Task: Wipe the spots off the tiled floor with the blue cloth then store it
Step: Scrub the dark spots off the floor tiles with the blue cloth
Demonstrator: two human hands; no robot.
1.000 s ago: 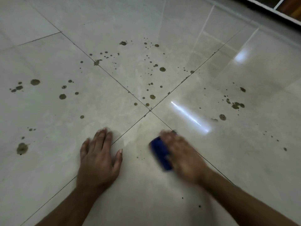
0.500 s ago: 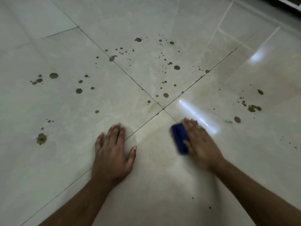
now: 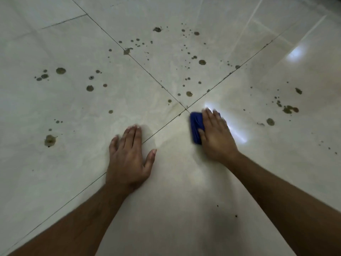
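A folded blue cloth (image 3: 196,126) lies on the pale glossy tiled floor (image 3: 184,209), just right of where the grout lines cross (image 3: 185,108). My right hand (image 3: 216,135) lies flat on top of it, fingers straight and pressing down, covering its right part. My left hand (image 3: 129,157) rests flat on the floor to the left, fingers together and thumb spread. Brown spots are scattered over the far tile (image 3: 202,62), the left tile (image 3: 49,140) and the right tile (image 3: 289,109).
Two tiny dark specks (image 3: 236,216) sit on the near tile between my forearms. A bright light reflection (image 3: 238,133) streaks the floor right beside my right hand. Another glare patch (image 3: 297,51) shines at the far right.
My right hand has pushed the blue cloth forward, away from me, up to the grout crossing. My left hand has stayed planted on the floor.
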